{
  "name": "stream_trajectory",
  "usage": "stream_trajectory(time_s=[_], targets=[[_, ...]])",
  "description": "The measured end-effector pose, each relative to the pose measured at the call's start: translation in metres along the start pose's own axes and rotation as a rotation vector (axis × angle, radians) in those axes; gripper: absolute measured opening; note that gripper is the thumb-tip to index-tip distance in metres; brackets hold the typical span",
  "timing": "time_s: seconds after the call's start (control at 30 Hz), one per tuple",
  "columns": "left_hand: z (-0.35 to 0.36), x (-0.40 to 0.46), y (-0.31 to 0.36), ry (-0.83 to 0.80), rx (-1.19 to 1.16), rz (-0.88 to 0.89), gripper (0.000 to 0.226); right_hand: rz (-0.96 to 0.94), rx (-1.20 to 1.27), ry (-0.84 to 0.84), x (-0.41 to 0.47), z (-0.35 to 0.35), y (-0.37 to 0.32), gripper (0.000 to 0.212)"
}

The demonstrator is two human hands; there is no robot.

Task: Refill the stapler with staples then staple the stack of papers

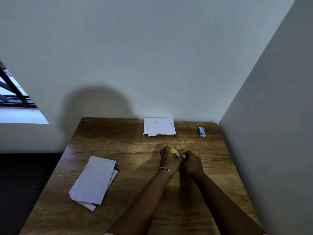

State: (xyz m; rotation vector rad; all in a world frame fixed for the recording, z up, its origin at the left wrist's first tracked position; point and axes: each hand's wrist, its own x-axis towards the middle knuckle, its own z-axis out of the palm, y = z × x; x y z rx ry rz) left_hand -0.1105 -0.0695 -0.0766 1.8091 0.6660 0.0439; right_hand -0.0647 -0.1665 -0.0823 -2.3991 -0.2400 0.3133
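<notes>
A small yellow stapler [174, 150] is held above the middle of the wooden table [128, 146]. My left hand [170, 160], with a chain bracelet at the wrist, is wrapped around it. My right hand [193, 163] pinches at the stapler's near end; what its fingertips hold is too small to tell. A blue and white staple box [201, 132] lies at the far right of the table. One stack of white papers [159, 127] lies at the back edge by the wall. A second, thicker stack of papers [94, 182] lies at the front left.
The table stands in a corner, with a wall behind it and another wall [271, 133] along its right side. A window with dark bars [15, 97] is at the left. A dark floor lies past the table's left edge.
</notes>
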Motion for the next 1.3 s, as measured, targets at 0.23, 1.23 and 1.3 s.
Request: stream_trajectory(time_s=[0.23, 1.23, 1.3], targets=[[0.029, 0.04, 0.027, -0.167, -0.13, -0.001, 0.025, -0.05, 0.04, 0.172, 0.04, -0.012, 0.003, 0.014], [0.036, 0.086, 0.058, 0.043, 0.173, 0.403, 0.042, -0.173, -0.318, 0.32, 0.098, -0.04, -0.013, 0.032], [0.026, 0.08, 0.061, 0.126, 0.188, 0.473, 0.044, -0.2, -0.344, 0.387, 0.092, -0.043, -0.025, 0.037]])
